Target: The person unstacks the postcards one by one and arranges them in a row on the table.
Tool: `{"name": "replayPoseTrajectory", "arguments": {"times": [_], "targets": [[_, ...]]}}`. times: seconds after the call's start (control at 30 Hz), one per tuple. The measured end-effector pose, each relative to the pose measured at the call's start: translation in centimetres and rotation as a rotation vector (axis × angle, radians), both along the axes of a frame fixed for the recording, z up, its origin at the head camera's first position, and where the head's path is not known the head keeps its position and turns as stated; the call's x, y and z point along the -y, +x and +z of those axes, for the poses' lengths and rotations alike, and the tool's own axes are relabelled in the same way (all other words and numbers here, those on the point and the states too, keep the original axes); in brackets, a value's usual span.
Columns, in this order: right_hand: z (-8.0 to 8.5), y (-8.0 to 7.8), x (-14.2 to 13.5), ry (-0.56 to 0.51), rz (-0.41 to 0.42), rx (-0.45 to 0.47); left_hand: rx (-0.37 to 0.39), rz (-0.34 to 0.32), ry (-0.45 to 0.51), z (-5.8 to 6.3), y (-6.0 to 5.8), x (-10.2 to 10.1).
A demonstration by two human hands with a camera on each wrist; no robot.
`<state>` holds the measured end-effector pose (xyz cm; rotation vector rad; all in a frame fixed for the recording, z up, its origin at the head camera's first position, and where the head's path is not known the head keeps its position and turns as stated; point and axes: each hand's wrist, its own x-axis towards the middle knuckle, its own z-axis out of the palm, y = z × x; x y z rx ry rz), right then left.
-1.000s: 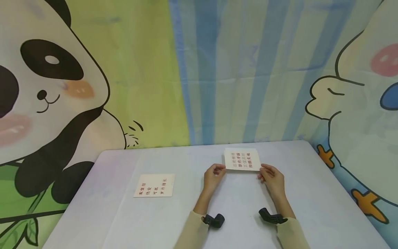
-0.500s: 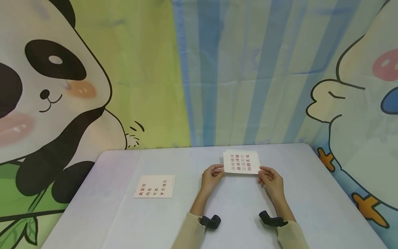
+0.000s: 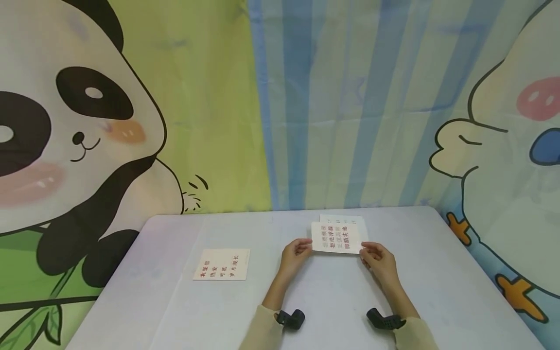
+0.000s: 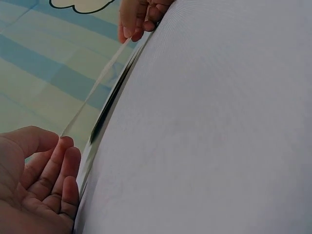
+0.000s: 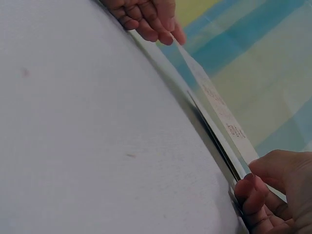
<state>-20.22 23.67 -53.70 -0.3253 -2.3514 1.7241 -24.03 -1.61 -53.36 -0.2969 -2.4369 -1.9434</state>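
A cream card (image 3: 336, 237) printed with columns of red and grey characters is held up between both hands. My left hand (image 3: 294, 258) pinches its left near corner between thumb and fingertips. At the opposite corner, my right hand (image 3: 381, 265) pinches the card the same way. Both wrist views show the card (image 5: 219, 109) nearly edge-on, raised off the table on a slant. Behind it lies a paler card (image 3: 343, 218), mostly covered by the held one in the head view.
Another cream card (image 3: 221, 265) with red characters lies flat on the white table (image 3: 175, 316), left of the hands. A striped and cartoon-printed cloth backdrop (image 3: 328, 121) stands along the far table edge.
Both hands have drawn the held card slightly toward the body and left, so more of the paler card behind it shows. The grip stays the same. The head view has shifted a little.
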Motion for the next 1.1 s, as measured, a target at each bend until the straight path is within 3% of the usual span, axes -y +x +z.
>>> {"name": "replayPoseTrajectory", "arguments": {"times": [0.13, 0.4, 0.57, 0.9, 1.1], "targets": [[0.1, 0.5, 0.4, 0.031, 0.037, -0.004, 0.024, -0.006, -0.016, 0.2, 0.7, 0.9], [0.8, 1.3, 1.5, 0.033, 0.069, 0.012, -0.004, -0.027, -0.016, 0.5, 1.4, 2.1], [0.9, 1.9, 2.1, 0.034, 0.090, 0.039, 0.030, -0.025, -0.001, 0.2, 1.7, 2.6], [0.8, 2.7, 3.5, 0.019, 0.127, 0.035, 0.003, 0.015, -0.001, 0.1, 2.3, 4.0], [0.8, 2.8, 4.2, 0.046, 0.159, 0.011, -0.021, 0.048, -0.031, 0.6, 2.7, 4.8]]}}
